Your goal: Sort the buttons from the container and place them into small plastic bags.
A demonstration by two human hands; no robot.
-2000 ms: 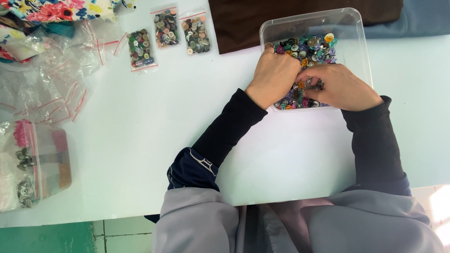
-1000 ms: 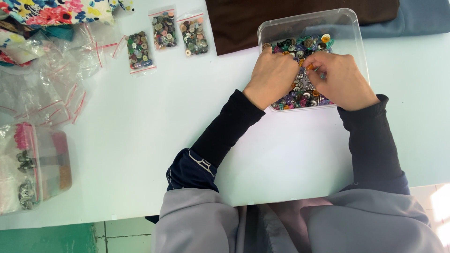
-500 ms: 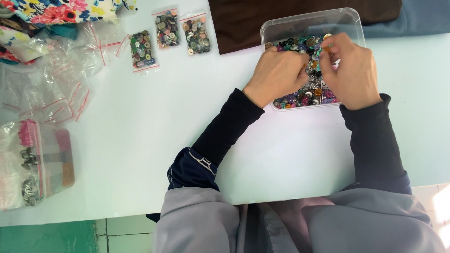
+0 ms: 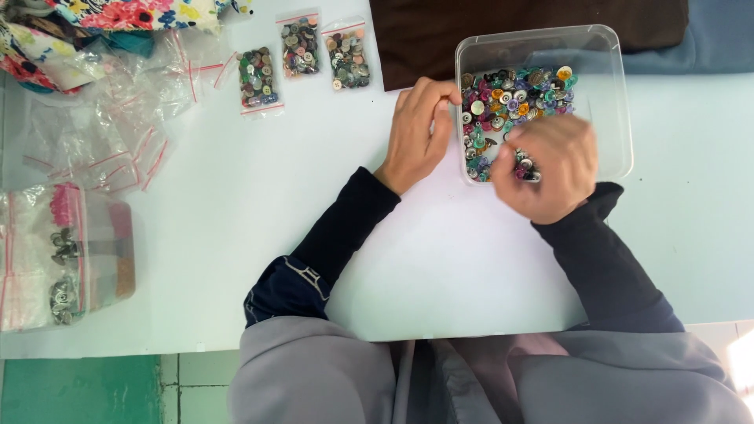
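Two hands work at the clear plastic tub (image 4: 620,102) near the far right of the worktop (image 4: 314,204). My right hand (image 4: 542,169) is curled shut over a small clutch of buttons (image 4: 525,166) at the tub's near edge, lifted slightly, it seems, to pull them free of the heap. My left hand (image 4: 420,129) rests loose, fingers bent against the tub's left wall, probably to steady it. Mixed coloured buttons (image 4: 510,98) fill the tub's left half. Three filled zip bags (image 4: 302,55) lie along the far edge; empty bags (image 4: 102,118) crowd the far left corner.
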